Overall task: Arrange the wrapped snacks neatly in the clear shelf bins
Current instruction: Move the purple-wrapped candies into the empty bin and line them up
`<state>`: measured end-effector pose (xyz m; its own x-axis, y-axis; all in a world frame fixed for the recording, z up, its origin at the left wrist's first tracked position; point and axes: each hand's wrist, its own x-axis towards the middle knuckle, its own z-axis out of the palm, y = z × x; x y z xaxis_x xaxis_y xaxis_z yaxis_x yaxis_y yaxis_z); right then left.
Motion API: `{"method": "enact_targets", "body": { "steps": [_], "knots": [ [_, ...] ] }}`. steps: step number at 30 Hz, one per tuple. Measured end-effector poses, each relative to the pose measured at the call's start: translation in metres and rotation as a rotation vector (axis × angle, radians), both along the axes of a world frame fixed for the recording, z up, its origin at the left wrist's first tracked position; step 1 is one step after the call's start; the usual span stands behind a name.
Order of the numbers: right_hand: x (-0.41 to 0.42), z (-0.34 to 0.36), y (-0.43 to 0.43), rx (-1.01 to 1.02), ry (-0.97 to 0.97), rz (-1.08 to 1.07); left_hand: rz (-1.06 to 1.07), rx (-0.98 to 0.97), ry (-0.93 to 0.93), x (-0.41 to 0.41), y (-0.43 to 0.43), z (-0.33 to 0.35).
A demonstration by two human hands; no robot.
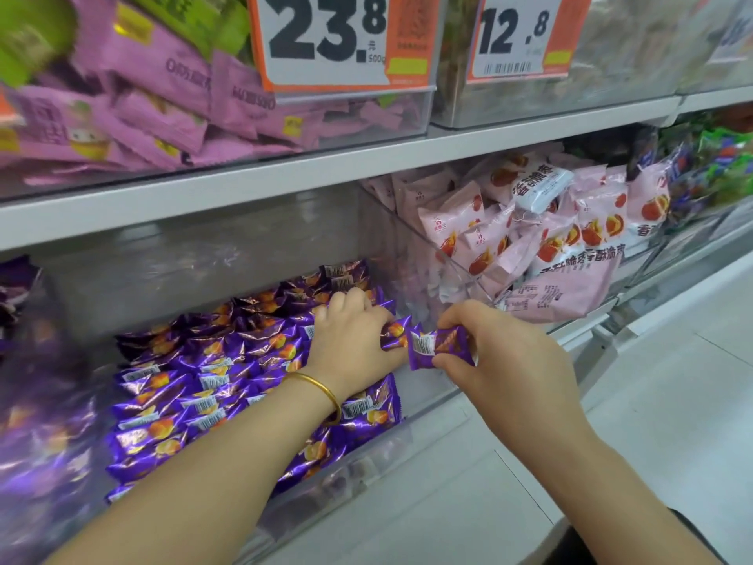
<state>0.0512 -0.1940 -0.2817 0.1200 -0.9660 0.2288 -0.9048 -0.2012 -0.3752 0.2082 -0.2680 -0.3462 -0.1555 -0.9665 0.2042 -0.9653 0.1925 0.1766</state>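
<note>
In the clear bin [203,271] at the centre, purple snacks [195,385] with orange pictures and barcodes lie in rough rows. The left hand [350,340], a gold bangle [322,391] on its wrist, reaches in and pinches a purple snack [394,335] at the pile's 3 o'clock edge. Just beside it the right hand [501,352] pinches a barcode snack [428,348] between thumb and fingers. At 2 o'clock sit pink packs [529,238] with Chinese writing. At 12 o'clock a price tag [326,34] reads "23.8" and "500g"; at 1 o'clock another tag [517,34] reads "12.8".
</note>
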Motion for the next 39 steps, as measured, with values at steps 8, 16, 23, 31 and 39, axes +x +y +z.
{"method": "enact_targets", "body": {
  "steps": [8, 16, 23, 31, 39],
  "knots": [
    [-0.002, -0.004, -0.002, -0.045, -0.089, 0.013, -0.168, 0.140, 0.539, 0.011, 0.009, 0.044],
    [-0.004, -0.011, -0.004, -0.114, -0.200, 0.042, -0.292, 0.306, 0.704, 0.015, 0.024, 0.060],
    [-0.007, -0.016, -0.005, -0.265, -0.354, 0.016, -0.149, 0.208, 0.454, -0.002, 0.021, 0.028],
    [-0.005, -0.018, -0.006, -0.219, -0.351, 0.030, -0.095, 0.034, 0.187, -0.015, 0.021, 0.016],
    [-0.003, -0.015, -0.005, -0.145, -0.304, 0.056, -0.055, 0.077, 0.231, -0.011, 0.020, 0.014]
  ]
}}
